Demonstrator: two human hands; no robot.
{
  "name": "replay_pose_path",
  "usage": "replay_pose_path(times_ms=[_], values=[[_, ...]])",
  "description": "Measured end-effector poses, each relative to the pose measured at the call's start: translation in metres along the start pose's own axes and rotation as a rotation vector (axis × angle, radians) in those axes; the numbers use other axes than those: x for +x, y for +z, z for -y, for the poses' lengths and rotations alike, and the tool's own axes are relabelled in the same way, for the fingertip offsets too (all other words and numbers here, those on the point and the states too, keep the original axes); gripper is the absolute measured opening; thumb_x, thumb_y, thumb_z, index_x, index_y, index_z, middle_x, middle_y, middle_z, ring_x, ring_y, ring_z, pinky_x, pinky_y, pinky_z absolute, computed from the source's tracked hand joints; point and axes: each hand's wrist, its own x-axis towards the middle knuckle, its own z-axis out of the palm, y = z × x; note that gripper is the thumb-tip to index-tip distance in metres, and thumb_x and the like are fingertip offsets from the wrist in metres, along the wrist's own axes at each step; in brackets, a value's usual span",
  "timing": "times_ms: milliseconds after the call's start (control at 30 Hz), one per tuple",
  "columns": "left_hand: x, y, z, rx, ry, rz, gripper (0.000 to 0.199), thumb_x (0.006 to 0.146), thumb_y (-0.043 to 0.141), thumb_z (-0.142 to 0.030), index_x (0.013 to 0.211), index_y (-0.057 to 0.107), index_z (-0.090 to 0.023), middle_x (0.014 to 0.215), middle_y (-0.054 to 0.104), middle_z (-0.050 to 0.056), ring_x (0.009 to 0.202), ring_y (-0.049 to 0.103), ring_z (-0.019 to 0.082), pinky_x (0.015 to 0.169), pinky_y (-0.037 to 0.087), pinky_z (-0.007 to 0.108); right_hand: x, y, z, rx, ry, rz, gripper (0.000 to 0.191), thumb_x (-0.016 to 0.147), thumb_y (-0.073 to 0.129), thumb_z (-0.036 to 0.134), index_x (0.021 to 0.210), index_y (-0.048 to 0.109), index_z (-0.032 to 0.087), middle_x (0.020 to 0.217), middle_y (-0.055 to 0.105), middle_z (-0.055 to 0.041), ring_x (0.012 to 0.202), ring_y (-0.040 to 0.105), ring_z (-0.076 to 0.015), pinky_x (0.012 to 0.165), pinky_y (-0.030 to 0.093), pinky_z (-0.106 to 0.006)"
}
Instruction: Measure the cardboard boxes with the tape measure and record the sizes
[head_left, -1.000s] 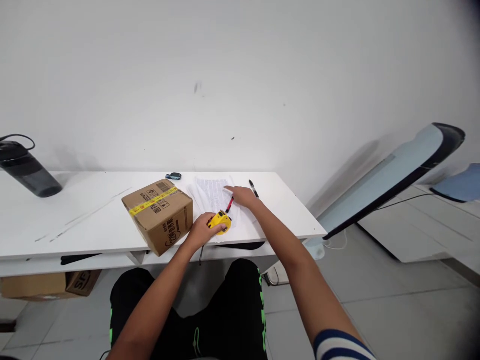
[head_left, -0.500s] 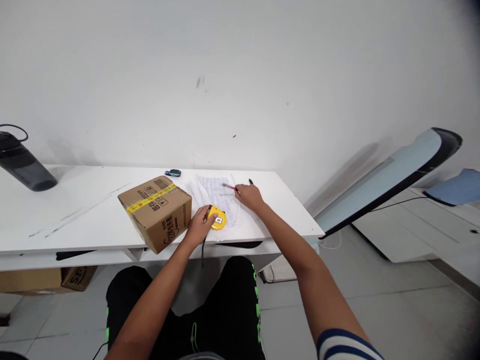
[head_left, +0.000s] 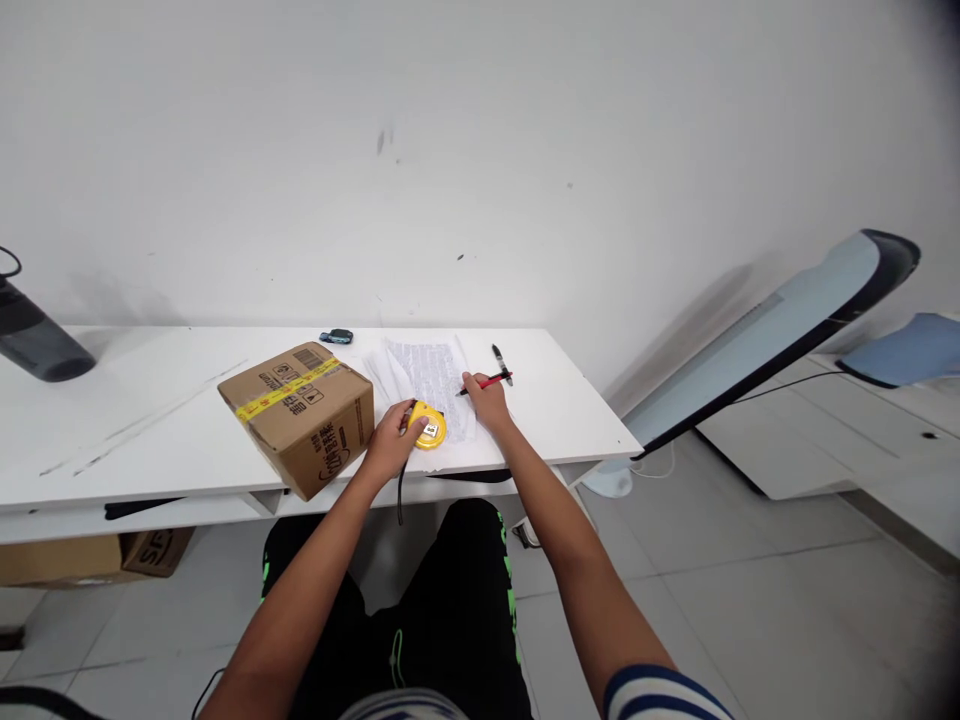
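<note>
In my left hand [head_left: 392,440] is a yellow tape measure [head_left: 427,426], gripped with the thumb on top, above the lower part of the paper; its dark wrist strap hangs over the desk edge. My right hand [head_left: 488,402] is closed round a red and black pen [head_left: 495,381], with its tip at the right side of the paper. Dense handwriting covers the paper sheets [head_left: 427,368], which lie partly under both hands. A taped cardboard box [head_left: 300,415] stands just left of my left hand. Beyond my right hand lies a black marker [head_left: 501,362].
The white desk [head_left: 150,440] runs along the wall. A small dark object [head_left: 337,336] lies behind the box, and a dark bottle [head_left: 41,340] stands far left. Right of the desk leans a large black-edged panel [head_left: 765,340]. Another carton [head_left: 97,558] sits beneath the desk.
My right hand has turned the pen and drawn it back slightly, so its tip now points down-left at the paper. The black marker shows more fully. My left hand still grips the tape measure.
</note>
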Motion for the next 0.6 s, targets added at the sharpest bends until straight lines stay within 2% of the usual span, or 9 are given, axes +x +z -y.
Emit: replay_pose_path(times_ms=[133,267,600], values=[[0.0010,0.0005,0.0000,-0.005,-0.019,0.004,0.052,0.084,0.064,-0.044,0.128,0.059,-0.017,0.129,0.061,0.013,0.110,0.062,0.023,0.098,0.049,0.039,0.0012,0.0001,-0.0021,-0.021,0.005,0.002,0.037,0.080,0.056,0.049,0.057,0.048,0.022,0.054,0.040,0.0058,0.058,0.037,-0.0122,0.061,0.035,-0.027],[0.0014,0.0010,-0.0001,-0.012,-0.013,0.010,0.051,0.084,0.063,-0.043,0.127,0.059,-0.017,0.128,0.061,0.013,0.106,0.063,0.021,0.097,0.049,0.038,0.0018,-0.0011,-0.0029,-0.040,0.011,0.033,0.034,0.078,0.056,0.048,0.058,0.051,0.021,0.054,0.042,0.0052,0.059,0.039,-0.0126,0.060,0.035,-0.026],[0.0010,0.0010,0.0021,-0.034,-0.016,0.020,0.054,0.084,0.063,-0.046,0.128,0.058,-0.016,0.126,0.062,0.013,0.108,0.063,0.022,0.096,0.050,0.038,0.0010,-0.0017,-0.0032,-0.067,0.004,-0.011,0.037,0.079,0.051,0.051,0.057,0.043,0.023,0.054,0.039,0.0052,0.059,0.037,-0.0127,0.059,0.035,-0.026]])
